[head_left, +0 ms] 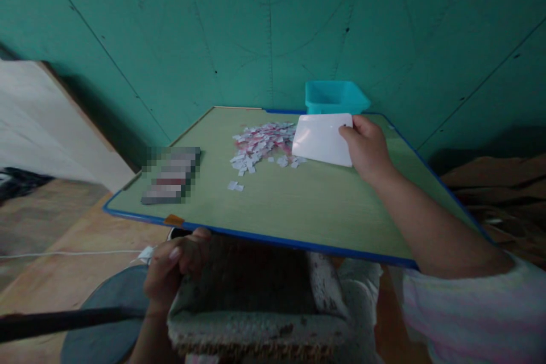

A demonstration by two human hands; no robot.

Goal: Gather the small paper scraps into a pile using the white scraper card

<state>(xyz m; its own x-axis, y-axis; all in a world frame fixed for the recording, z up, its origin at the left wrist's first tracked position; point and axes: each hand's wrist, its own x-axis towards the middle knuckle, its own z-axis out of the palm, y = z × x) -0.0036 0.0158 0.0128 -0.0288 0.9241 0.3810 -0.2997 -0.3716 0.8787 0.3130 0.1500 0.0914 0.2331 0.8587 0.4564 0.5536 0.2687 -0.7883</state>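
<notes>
My right hand (372, 151) grips a thin white panel (322, 139) by its right end, thumb on top. The panel has rounded corners and is tilted over the table, its left edge against or over the pile of small white and pinkish paper pieces (264, 141). A few loose pieces (235, 186) lie nearer the front edge. Below that edge, my left hand (179, 264) is closed with curled fingers beside the upper left of a worn, dark open box (256, 321). What it holds, if anything, is hidden.
The green table (294, 210) has a blue rim and stands against a green wall (268, 28). A turquoise bin (335, 96) is at its back right, a blurred-out object (173, 176) at its left. A round grey stool (108, 318) stands lower left. A white board (63, 119) leans left.
</notes>
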